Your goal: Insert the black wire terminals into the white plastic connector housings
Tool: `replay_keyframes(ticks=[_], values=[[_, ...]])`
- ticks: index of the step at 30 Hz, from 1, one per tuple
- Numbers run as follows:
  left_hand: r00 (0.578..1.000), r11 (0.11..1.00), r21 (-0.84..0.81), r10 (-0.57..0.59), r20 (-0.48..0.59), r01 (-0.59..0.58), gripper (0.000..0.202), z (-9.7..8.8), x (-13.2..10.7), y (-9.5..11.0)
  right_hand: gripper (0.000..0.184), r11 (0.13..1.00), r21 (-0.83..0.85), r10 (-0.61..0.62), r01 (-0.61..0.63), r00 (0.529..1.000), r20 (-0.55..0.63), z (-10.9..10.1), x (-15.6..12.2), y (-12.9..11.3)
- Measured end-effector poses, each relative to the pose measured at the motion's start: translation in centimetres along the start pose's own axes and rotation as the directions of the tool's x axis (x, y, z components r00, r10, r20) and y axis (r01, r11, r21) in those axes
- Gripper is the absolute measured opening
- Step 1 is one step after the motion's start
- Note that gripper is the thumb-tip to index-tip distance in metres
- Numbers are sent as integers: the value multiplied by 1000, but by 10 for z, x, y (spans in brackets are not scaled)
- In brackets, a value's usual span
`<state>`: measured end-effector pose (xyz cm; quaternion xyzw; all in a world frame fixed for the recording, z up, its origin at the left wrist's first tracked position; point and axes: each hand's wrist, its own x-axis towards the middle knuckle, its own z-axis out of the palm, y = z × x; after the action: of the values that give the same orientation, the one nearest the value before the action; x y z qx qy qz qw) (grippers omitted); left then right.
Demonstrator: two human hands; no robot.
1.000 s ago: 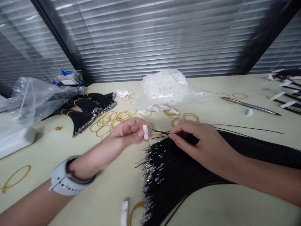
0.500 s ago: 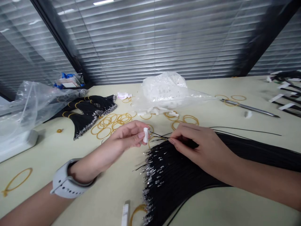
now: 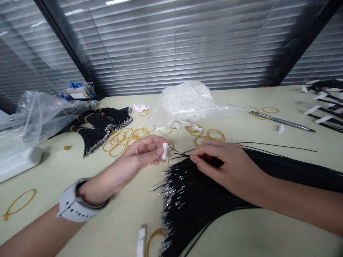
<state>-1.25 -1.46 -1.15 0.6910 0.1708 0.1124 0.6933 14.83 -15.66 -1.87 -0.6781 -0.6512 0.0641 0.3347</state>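
Note:
My left hand (image 3: 147, 151) pinches a small white plastic connector housing (image 3: 164, 151) between thumb and fingers, held just above the table. Facing it, my right hand (image 3: 222, 157) grips thin black wires (image 3: 182, 154) between thumb and forefinger. Their metal-tipped ends point left; one tip reaches the edge of the housing, and I cannot tell whether it is inside. Beneath my right hand lies a thick bundle of black wires (image 3: 198, 192), its silvery crimped terminals (image 3: 167, 207) fanned out toward the left.
Yellow rubber bands (image 3: 124, 137) lie scattered beyond my left hand. Behind them are a clear bag of white housings (image 3: 186, 100) and several loose ones. Banded wire bundles (image 3: 93, 139) are at left, a metal pen-like tool (image 3: 284, 121) and labelled cables (image 3: 328, 103) at right.
The wire tips in my right hand have come up against the white connector housing as both hands shifted slightly left. Both hands keep their grip.

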Motion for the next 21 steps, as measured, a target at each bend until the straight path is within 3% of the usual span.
replay_keyframes(ticks=[12,21], values=[[1000,1000,-9,1,3,-1,17,-3,-1,-4,10,998,-34,-58,56,996,-73,0,0,0],[1000,998,59,15,-16,-14,20,-6,3,-9,10,1000,-2,10,-10,998,-69,-1,-1,-2]])
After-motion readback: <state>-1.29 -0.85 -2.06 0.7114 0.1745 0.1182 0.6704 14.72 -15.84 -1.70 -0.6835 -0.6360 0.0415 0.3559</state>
